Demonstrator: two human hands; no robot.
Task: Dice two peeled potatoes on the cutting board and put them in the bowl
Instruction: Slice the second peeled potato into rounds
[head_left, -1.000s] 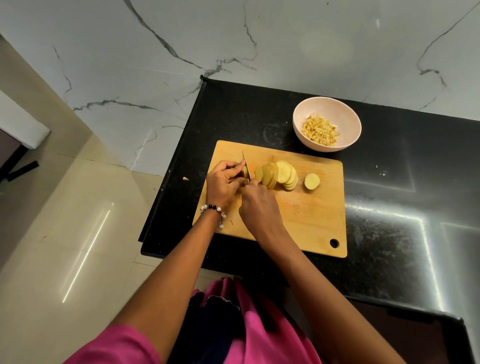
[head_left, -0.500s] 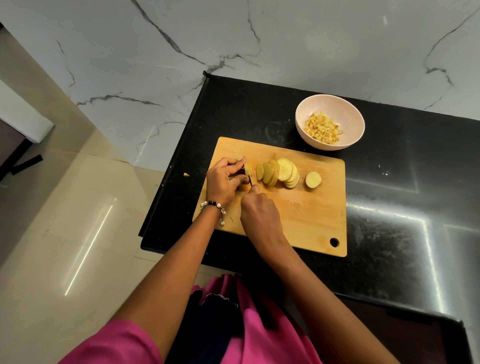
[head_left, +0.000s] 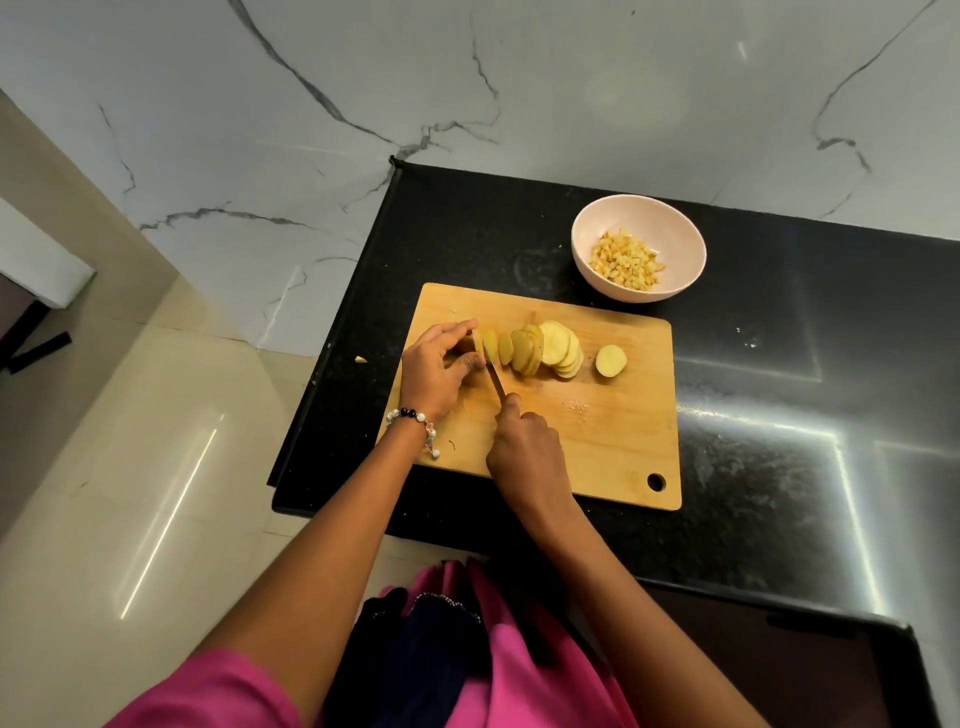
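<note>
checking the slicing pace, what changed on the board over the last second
The right hand has drawn back toward the person, so the knife blade now shows beside the potato end that the left hand still holds. One more thin slice stands free between the blade and the leaning potato slices. The cutting board, the bowl of dice and the lone round piece stayed put.

Bare board (head_left: 597, 441) lies right of the knife (head_left: 494, 376); slices (head_left: 543, 349) and bowl (head_left: 638, 248) block beyond.
</note>
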